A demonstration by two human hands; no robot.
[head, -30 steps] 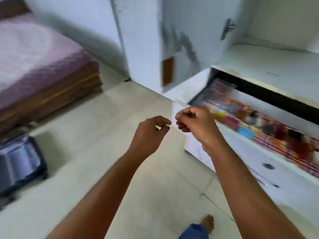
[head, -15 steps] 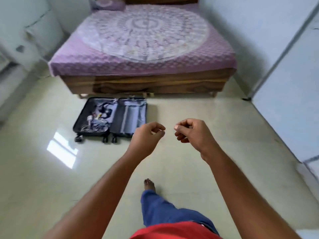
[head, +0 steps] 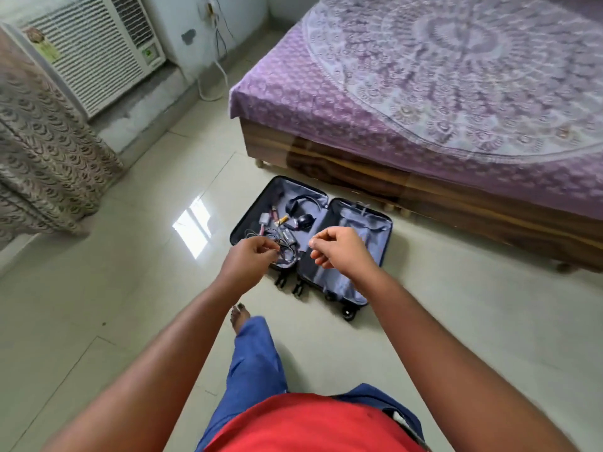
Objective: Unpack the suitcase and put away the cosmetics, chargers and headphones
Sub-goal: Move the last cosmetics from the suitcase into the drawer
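At the far left a patterned curtain hangs beside a window air conditioner set low against the wall; a bright patch of light lies on the pale tiled floor between them and the suitcase; the suitcase lies open flat on the floor just beside the wooden frame of the bed, its left half holding the load and its right half showing only grey lining; in the left half sit black headphones, a tangle of dark cables with what look like chargers, and a few small tube-like pieces that may be cosmetics, too small to tell; the left hand hovers above the cable tangle with fingers curled loosely inward, seemingly pinching nothing; the right hand hangs over the seam between the halves, fingers likewise half-curled and empty; judging from this, unpacking is partly along at most, since headphones, cables and small items remain inside and no item is yet in hand.
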